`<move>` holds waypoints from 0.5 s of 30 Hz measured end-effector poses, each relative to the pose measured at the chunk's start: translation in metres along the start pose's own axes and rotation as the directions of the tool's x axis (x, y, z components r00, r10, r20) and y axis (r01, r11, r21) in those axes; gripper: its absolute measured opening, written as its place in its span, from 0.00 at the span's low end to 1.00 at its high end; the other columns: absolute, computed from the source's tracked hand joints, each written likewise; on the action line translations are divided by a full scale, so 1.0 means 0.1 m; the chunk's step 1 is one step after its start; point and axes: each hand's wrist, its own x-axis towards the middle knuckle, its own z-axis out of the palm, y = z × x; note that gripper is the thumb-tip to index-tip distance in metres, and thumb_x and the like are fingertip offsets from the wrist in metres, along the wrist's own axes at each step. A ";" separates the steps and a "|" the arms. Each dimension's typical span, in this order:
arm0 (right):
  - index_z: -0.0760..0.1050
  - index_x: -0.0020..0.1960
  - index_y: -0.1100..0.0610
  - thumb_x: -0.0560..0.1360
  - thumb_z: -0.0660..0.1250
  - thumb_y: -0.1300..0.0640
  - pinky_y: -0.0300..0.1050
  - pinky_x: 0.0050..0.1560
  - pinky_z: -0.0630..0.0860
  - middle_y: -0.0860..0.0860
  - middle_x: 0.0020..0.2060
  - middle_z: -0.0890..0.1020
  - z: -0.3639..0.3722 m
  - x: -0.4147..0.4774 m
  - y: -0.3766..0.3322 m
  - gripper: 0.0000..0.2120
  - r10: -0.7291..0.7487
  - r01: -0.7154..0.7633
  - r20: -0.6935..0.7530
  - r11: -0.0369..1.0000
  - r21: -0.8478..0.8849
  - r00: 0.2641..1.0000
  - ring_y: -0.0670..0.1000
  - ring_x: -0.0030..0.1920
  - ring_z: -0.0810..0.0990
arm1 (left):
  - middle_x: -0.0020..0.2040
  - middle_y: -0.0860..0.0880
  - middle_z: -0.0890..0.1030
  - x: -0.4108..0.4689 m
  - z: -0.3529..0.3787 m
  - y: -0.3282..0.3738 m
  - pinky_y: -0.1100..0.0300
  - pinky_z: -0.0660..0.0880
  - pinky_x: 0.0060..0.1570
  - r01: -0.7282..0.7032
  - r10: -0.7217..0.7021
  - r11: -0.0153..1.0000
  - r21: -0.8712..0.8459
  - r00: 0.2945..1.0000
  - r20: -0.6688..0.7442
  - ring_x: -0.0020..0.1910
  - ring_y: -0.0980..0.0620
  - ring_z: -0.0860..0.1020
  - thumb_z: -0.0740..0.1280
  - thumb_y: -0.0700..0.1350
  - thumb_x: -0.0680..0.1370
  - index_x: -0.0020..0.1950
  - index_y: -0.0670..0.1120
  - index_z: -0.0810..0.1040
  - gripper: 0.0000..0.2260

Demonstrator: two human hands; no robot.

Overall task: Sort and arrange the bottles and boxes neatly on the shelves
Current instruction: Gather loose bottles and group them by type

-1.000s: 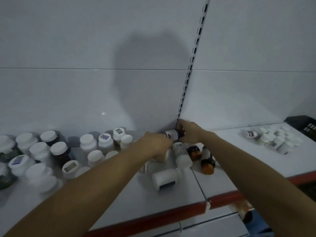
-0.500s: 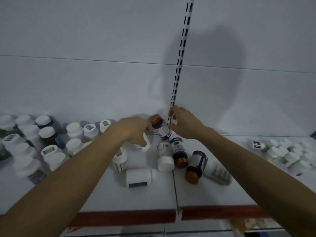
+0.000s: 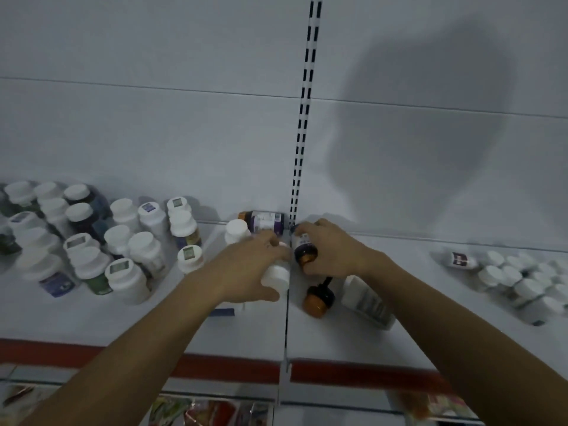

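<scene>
At the shelf (image 3: 123, 321) seam near the back panel, right hand (image 3: 333, 252) curls round a dark glossy bottle (image 3: 302, 249), long axis back-to-front, orange cap frontward. Left hand (image 3: 246, 272) grips a smooth white cylindrical bottle (image 3: 276, 275), round end frontward.

This is a shop, by the look of it a pharmacy or health-goods store. I face a white metal display shelf (image 3: 147, 327) of the retail kind. A slotted upright (image 3: 303, 118) runs up the plain white back panel (image 3: 153, 127) between two bays, and a red strip (image 3: 227, 368) edges the shelf front. The stock comes in multiples. White-capped pill bottles (image 3: 123, 241) with printed labels crowd the left bay, and a cluster of small white bottles (image 3: 522, 281) stands in the right. Colourful packets (image 3: 215, 413) show on the shelf below.
</scene>
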 end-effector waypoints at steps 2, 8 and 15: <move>0.73 0.70 0.53 0.72 0.73 0.55 0.43 0.62 0.70 0.53 0.65 0.77 -0.10 0.02 0.08 0.27 0.032 -0.023 -0.065 0.990 0.138 0.997 0.53 0.65 0.74 | 0.71 0.54 0.62 0.03 0.10 0.06 0.50 0.75 0.60 0.009 -0.009 1.000 -0.001 1.000 -0.004 0.64 0.49 0.72 0.77 0.56 0.71 0.71 0.57 0.70 0.31; 0.80 0.56 0.49 0.78 0.62 0.67 0.48 0.55 0.80 0.48 0.57 0.79 -0.11 -0.06 0.22 0.17 0.281 -0.025 -0.415 0.851 0.524 0.865 0.50 0.51 0.83 | 0.70 0.52 0.60 0.15 0.28 0.10 0.58 0.75 0.52 0.138 -0.142 0.990 -0.036 0.984 -0.112 0.60 0.48 0.74 0.79 0.55 0.68 0.66 0.58 0.66 0.31; 0.74 0.63 0.42 0.77 0.67 0.62 0.42 0.52 0.78 0.50 0.62 0.76 -0.09 -0.04 0.14 0.20 0.213 -0.052 -0.231 0.832 0.553 0.949 0.44 0.52 0.80 | 0.66 0.50 0.65 0.31 0.30 0.17 0.52 0.79 0.48 0.257 -0.264 0.964 -0.060 0.944 -0.199 0.56 0.46 0.75 0.76 0.51 0.70 0.67 0.55 0.65 0.31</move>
